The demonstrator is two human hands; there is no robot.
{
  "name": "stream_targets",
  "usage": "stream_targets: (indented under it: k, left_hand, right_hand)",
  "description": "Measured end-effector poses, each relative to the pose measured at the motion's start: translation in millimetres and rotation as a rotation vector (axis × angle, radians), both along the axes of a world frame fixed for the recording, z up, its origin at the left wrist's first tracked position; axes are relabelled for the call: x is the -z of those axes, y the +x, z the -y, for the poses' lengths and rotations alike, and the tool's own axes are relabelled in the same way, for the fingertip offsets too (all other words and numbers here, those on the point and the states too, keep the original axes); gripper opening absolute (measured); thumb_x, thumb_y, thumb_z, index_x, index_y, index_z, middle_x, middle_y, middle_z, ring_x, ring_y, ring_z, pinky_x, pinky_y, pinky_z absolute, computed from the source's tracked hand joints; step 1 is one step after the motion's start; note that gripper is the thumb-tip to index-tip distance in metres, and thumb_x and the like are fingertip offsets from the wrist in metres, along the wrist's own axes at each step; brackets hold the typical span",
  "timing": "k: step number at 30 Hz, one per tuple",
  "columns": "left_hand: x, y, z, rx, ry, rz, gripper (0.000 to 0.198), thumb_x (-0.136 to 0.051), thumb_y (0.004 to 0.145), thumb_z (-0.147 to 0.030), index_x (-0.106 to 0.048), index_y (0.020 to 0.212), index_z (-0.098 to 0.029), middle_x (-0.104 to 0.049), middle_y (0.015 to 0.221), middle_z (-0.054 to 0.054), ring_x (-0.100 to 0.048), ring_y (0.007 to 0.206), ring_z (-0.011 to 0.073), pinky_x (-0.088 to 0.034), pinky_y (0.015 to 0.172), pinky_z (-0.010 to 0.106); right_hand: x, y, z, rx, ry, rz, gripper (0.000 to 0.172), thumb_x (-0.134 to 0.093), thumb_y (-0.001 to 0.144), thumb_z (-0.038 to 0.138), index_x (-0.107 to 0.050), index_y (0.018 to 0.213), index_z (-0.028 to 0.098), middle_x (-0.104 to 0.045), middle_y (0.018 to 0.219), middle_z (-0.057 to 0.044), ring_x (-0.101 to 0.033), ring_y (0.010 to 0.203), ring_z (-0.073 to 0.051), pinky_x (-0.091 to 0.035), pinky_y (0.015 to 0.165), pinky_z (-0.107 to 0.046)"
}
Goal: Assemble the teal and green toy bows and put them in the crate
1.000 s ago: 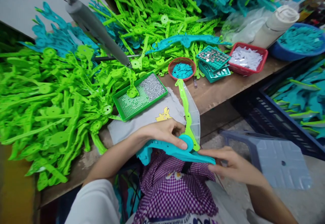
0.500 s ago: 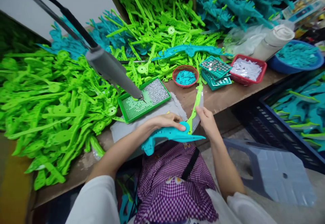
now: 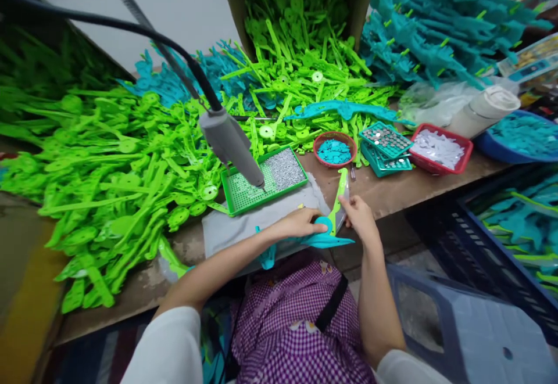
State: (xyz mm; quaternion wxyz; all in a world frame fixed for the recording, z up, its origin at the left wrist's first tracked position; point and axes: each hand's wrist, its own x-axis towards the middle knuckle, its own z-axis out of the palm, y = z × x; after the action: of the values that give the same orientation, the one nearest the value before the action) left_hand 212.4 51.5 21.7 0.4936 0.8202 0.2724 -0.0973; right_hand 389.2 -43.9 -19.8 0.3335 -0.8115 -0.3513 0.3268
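Observation:
My left hand [image 3: 300, 223] is closed on a blue plastic part [image 3: 326, 240], its thumb pressed beside the part's round disc. The part has a pointed end to the right; my left wrist hides some of its middle. A light green plastic strip [image 3: 338, 201] rises from beside the disc, apparently meeting the blue part there. Closed around that strip's side is my right hand [image 3: 360, 216]. Both hands are over the grey cloth [image 3: 235, 236] at the table's front edge. Left of them, a grey power screwdriver [image 3: 229, 143] hangs with its tip over a green tray [image 3: 235, 208] of small silvery pieces.
A large heap of green plastic parts [image 3: 131, 180] covers the left and back. Behind the hands stand a red basket of blue pieces [image 3: 335, 151], stacked teal trays [image 3: 387, 166] and a red basket of white pieces [image 3: 438, 150]. A stool [image 3: 475, 326] and a dark crate [image 3: 492, 239] are at right.
The view has shifted, so the table's things appear lower and further right. Both hands keep hold of the blue part and green strip, now slightly closer to my body.

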Motion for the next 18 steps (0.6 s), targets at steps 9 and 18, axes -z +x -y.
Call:
stream_targets:
  k: [9,18]
  left_hand:
    - [14.7,4.6,-10.7,-0.114,-0.139,0.098,0.046,-0.069,0.072,-0.044,-0.061,0.105,-0.014,-0.063,0.08,0.002,-0.056,0.071,0.015,-0.04,0.058,0.022]
    - [15.4,-4.6,0.6,-0.086,0.101,0.057,0.038,-0.063,0.078,-0.045,-0.063,0.106,-0.02,-0.066,0.094,0.002,-0.059,0.085,0.0191,-0.043,0.075,0.027]
  right_hand:
    - [-7.5,9.0,-8.8,-0.155,-0.169,0.191,0.056,-0.026,0.088,0.066,-0.056,0.072,0.021,-0.06,0.053,-0.002,-0.058,0.056,-0.018,-0.036,0.059,-0.027]
    - [-8.9,4.7,-24.4,-0.343,-0.373,0.472,0.073,-0.016,0.09,0.065,-0.068,0.096,0.015,-0.07,0.091,-0.019,-0.065,0.093,-0.029,-0.041,0.076,-0.034]
